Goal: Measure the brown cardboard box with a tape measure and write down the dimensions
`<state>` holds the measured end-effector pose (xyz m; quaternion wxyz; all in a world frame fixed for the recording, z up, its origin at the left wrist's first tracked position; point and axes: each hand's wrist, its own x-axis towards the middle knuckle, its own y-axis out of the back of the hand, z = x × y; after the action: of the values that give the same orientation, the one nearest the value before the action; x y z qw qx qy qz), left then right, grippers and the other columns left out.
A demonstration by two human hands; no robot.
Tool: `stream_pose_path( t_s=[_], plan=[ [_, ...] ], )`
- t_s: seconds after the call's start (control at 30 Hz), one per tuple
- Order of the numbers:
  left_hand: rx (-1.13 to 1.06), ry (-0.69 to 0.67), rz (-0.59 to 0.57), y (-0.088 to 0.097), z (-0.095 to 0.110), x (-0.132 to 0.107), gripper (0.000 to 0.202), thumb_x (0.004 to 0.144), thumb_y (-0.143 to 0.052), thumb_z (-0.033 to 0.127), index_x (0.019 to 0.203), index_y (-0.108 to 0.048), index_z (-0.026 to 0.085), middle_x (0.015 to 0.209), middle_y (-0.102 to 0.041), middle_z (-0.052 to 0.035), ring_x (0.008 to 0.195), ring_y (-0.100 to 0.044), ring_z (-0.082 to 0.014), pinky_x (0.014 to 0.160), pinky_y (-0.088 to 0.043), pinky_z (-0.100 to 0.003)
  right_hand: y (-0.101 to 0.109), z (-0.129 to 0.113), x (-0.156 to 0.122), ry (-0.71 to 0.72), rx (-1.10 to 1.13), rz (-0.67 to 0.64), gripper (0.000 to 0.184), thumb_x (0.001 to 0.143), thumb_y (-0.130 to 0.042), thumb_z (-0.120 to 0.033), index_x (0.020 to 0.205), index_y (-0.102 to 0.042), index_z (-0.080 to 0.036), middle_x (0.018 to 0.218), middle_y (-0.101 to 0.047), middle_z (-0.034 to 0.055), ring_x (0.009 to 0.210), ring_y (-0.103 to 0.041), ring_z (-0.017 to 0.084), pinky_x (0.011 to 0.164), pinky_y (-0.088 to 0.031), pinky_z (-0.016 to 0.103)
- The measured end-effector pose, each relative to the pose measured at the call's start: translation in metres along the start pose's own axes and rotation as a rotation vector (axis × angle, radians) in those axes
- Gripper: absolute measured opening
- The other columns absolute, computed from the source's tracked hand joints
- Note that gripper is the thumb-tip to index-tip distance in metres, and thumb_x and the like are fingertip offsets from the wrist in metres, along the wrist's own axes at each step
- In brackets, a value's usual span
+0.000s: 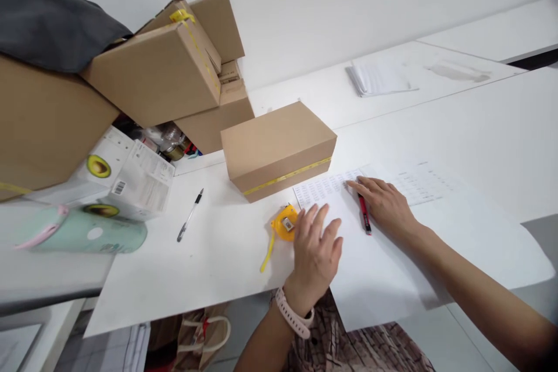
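My left hand (314,244), with a pink wristband (292,315), hovers in the middle near the table's front, fingers spread and nothing in them. Just left of its fingertips lies a yellow tape measure (284,224) with a short end of tape sticking out. Flat on the printed paper (325,189) rests my right hand (387,203), its fingers stretched out. Partly covered by those fingers is a red utility knife (364,215). Beyond both hands stands a closed cardboard box (281,148) with yellow tape along its lower side.
A pen (190,215) lies on the left of the white table (209,279). Farther left are a mint bottle (100,231), a white avocado-printed box (131,177) and stacked cardboard boxes (157,70). A stack of papers (379,78) lies at the back right.
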<state>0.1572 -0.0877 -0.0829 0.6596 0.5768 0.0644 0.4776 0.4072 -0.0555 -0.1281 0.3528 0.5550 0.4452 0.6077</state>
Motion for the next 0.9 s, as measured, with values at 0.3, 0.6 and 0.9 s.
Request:
stream_pose_path(
  t_s=[0.3, 0.6, 0.9],
  plan=[
    [-0.065, 0.428, 0.001, 0.013, -0.052, -0.029, 0.067, 0.080, -0.071, 0.019, 0.141, -0.044, 0.020, 0.135, -0.059, -0.0165, 0.126, -0.055, -0.0337, 0.105, -0.047, -0.057, 0.028, -0.044, 0.001, -0.032, 0.555, 0.047, 0.036, 0.095, -0.044, -0.018, 0.120, -0.070, -0.021, 0.116, -0.074, 0.0123, 0.108, -0.066, 0.031, 0.089, -0.054, 0.048],
    [-0.939, 0.484, -0.178, 0.056, -0.028, -0.022, 0.056, 0.076, -0.077, 0.034, 0.126, -0.057, 0.023, 0.120, -0.068, -0.0080, 0.109, -0.065, -0.0246, 0.096, -0.052, -0.038, 0.066, -0.100, 0.012, -0.289, 1.578, -0.463, 0.048, 0.091, -0.056, -0.061, 0.106, -0.073, -0.020, 0.089, -0.072, 0.0078, 0.082, -0.066, 0.020, 0.078, -0.055, 0.037],
    [-1.130, 0.533, 0.346, 0.121, -0.113, 0.011, 0.064, 0.062, -0.088, 0.034, 0.120, -0.063, 0.024, 0.094, -0.070, -0.0013, 0.080, -0.068, -0.0159, 0.070, -0.054, -0.023, 0.097, -0.013, 0.098, -0.513, 1.721, 0.073, 0.035, 0.072, -0.084, -0.045, 0.070, -0.059, -0.021, 0.062, -0.050, -0.0017, 0.057, -0.044, 0.010, 0.051, -0.038, 0.027]
  ],
)
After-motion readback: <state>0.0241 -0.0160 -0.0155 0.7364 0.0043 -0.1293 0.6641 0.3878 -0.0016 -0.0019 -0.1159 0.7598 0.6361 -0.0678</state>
